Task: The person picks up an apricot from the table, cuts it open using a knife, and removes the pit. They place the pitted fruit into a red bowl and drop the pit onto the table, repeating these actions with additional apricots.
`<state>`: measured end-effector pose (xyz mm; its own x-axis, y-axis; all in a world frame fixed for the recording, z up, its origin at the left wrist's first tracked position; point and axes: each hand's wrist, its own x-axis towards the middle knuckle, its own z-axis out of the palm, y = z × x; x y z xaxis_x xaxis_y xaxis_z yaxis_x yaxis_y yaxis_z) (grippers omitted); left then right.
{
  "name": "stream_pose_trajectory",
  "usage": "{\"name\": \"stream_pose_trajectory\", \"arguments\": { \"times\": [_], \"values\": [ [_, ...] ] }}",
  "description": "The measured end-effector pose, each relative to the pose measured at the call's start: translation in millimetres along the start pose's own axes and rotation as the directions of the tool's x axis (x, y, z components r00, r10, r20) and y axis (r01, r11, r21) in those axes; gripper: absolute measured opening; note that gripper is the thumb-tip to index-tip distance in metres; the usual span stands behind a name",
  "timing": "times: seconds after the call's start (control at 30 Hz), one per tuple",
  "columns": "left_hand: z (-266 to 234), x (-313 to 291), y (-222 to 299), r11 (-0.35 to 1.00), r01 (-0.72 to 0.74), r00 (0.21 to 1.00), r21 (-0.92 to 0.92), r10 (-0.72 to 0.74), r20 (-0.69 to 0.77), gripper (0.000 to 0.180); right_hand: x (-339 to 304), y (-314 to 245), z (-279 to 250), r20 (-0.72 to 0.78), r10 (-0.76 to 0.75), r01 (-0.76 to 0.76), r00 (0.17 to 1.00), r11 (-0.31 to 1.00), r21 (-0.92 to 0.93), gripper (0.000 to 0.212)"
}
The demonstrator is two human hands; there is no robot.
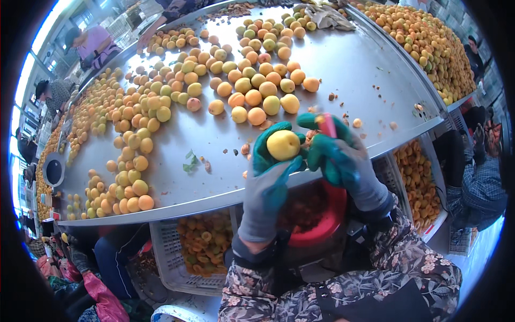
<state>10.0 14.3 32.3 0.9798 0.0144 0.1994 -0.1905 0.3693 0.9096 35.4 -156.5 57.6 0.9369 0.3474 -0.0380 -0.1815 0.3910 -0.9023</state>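
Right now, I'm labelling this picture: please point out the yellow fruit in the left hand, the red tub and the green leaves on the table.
Yellow fruit (283, 145): head view, middle of its visible side.
Red tub (337, 210): head view, right-hand wall.
Green leaves (190, 161): head view, middle.

No lettering, label, number or sign can be read anywhere: nothing is legible on the grey fabric gloves with green coating (260, 201), the pale grey perforated plastic crate (167, 263), the round red plastic basin (333, 217) or the broad silver metal table (343, 61).
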Motion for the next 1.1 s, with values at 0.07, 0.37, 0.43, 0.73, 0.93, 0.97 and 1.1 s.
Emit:
{"name": "stream_pose_trajectory", "arguments": {
  "times": [0.07,0.37,0.43,0.73,0.93,0.97,1.1],
  "values": [
    [1,-3,5,0.978,0.058,0.998,-0.199,-0.055,0.018,0.062,-4,-5,-16,0.026,-0.039,0.039,0.999,0.999,-0.003,0.038],
    [28,0,8,0.939,0.302,0.950,-0.165,-0.310,-0.024,0.061,-29,-19,-31,0.015,0.014,-0.010,1.000,0.978,-0.207,0.034],
    [30,-1,10,0.932,0.300,0.952,-0.204,-0.305,0.005,0.058,-31,-20,-31,0.008,0.113,-0.108,0.994,0.967,-0.229,0.031],
    [27,-10,10,0.959,0.282,0.959,-0.012,-0.282,-0.023,0.054,-21,4,-31,0.162,-0.153,0.220,0.975,0.775,-0.593,0.037],
    [24,-13,11,0.953,0.279,0.960,-0.120,-0.280,0.009,0.054,-19,15,-22,0.194,-0.207,0.283,0.959,0.702,-0.653,0.038],
    [23,-13,10,0.952,0.283,0.959,-0.117,-0.285,0.003,0.054,-19,16,-21,0.189,-0.208,0.281,0.960,0.673,-0.684,0.038],
    [20,-16,5,0.972,0.231,0.972,0.033,-0.229,-0.041,0.051,-19,20,-15,0.164,-0.218,0.262,0.962,0.571,-0.778,0.037]
  ]
}}
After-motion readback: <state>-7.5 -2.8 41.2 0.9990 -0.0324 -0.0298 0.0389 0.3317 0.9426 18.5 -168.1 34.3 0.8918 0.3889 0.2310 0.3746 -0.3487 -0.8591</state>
